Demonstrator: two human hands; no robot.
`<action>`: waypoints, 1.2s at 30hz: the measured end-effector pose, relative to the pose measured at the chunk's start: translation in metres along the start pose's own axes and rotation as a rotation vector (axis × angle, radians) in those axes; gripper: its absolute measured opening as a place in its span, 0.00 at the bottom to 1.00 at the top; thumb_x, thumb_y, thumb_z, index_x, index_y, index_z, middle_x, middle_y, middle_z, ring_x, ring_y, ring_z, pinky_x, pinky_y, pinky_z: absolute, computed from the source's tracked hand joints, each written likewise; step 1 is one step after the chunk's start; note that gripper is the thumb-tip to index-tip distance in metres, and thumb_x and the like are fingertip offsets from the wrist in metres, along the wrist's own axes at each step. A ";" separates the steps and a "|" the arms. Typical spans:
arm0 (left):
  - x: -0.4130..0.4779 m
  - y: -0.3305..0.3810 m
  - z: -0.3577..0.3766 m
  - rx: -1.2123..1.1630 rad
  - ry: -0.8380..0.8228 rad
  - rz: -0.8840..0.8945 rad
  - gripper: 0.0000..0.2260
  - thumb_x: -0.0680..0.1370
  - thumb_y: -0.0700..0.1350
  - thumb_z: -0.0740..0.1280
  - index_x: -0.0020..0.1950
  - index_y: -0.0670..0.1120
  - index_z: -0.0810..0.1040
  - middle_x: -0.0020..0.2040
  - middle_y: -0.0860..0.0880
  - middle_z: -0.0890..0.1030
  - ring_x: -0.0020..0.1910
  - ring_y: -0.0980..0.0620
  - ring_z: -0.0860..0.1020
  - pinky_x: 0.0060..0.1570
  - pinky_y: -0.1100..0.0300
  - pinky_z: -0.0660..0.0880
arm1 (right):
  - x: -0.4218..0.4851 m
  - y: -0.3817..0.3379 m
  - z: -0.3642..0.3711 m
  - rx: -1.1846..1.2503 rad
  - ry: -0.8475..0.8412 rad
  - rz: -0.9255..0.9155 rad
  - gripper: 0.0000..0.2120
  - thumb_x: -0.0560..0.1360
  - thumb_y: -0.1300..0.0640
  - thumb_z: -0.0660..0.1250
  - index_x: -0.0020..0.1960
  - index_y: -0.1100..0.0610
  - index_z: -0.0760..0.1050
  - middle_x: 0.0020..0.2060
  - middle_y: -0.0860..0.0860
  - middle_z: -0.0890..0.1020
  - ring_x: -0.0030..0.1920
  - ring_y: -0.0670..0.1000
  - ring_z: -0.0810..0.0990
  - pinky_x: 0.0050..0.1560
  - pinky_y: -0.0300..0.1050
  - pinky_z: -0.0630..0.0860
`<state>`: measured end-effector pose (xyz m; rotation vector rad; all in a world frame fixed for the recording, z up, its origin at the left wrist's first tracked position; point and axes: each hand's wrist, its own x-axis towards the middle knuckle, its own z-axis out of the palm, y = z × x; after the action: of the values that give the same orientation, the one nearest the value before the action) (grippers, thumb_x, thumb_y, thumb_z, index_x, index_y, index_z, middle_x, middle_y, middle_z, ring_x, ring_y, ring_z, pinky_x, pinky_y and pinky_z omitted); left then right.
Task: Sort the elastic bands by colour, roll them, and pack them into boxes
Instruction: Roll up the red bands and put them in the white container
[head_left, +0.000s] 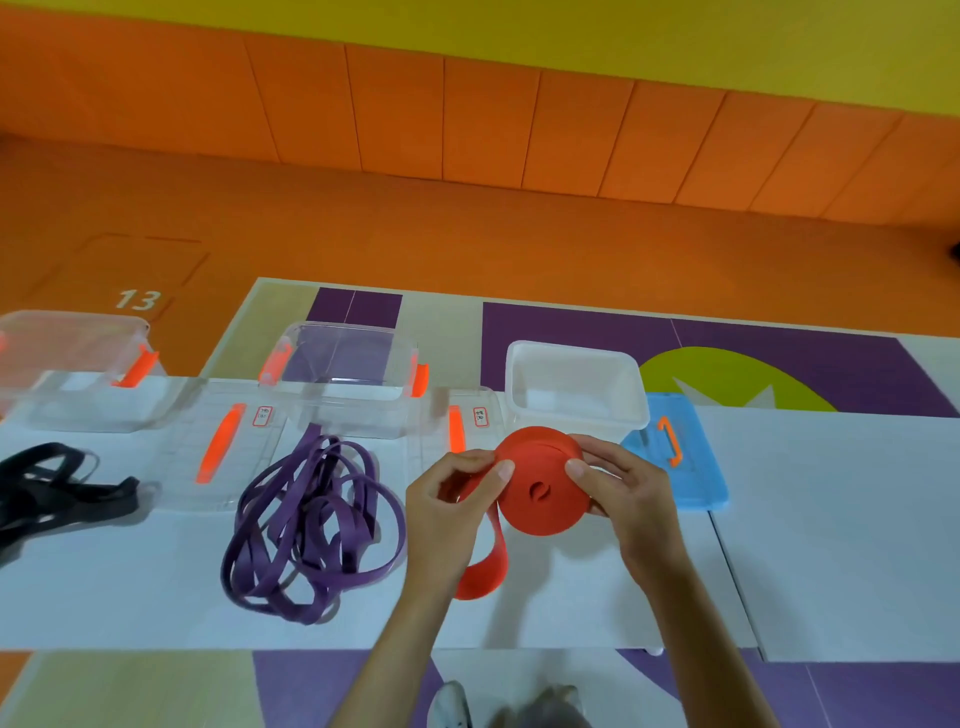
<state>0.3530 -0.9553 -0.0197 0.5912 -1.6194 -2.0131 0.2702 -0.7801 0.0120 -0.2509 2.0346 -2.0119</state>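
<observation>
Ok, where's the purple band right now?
The purple band lies loose on the white table, left of the left hand, just in front of the middle clear box.

You have a red band roll (540, 486), purple bands (311, 525), black bands (52, 488), a white bench (831, 519) and a blue lid (680, 457) with an orange handle (670, 440).

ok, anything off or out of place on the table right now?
Nothing damaged or spilled. The red roll, held between the left hand and right hand, has a loose tail hanging down to the table. The purple bands lie in an unrolled tangle, the black bands likewise at the left edge.
</observation>
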 end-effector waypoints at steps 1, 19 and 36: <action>0.000 0.000 -0.001 0.022 -0.015 0.000 0.05 0.73 0.42 0.82 0.44 0.49 0.88 0.47 0.49 0.89 0.47 0.53 0.87 0.49 0.67 0.80 | 0.001 -0.001 -0.004 -0.009 -0.008 0.004 0.19 0.64 0.41 0.80 0.55 0.40 0.87 0.50 0.49 0.89 0.49 0.51 0.89 0.43 0.45 0.86; 0.061 -0.003 0.054 -0.008 -0.116 -0.157 0.14 0.69 0.56 0.80 0.51 0.52 0.87 0.50 0.50 0.87 0.51 0.52 0.86 0.54 0.57 0.82 | 0.071 0.010 -0.039 0.181 0.036 0.076 0.21 0.66 0.47 0.80 0.58 0.48 0.87 0.53 0.53 0.88 0.52 0.55 0.89 0.43 0.52 0.85; 0.136 -0.035 0.181 0.057 0.169 -0.086 0.09 0.76 0.59 0.74 0.53 0.59 0.88 0.51 0.56 0.88 0.52 0.57 0.86 0.50 0.64 0.81 | 0.181 0.037 -0.060 0.788 0.158 0.283 0.15 0.71 0.60 0.80 0.56 0.54 0.82 0.64 0.64 0.83 0.59 0.62 0.87 0.50 0.56 0.85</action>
<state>0.1329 -0.8938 -0.0210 0.8424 -1.5785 -1.9244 0.0820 -0.7779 -0.0374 0.3417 1.1087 -2.4878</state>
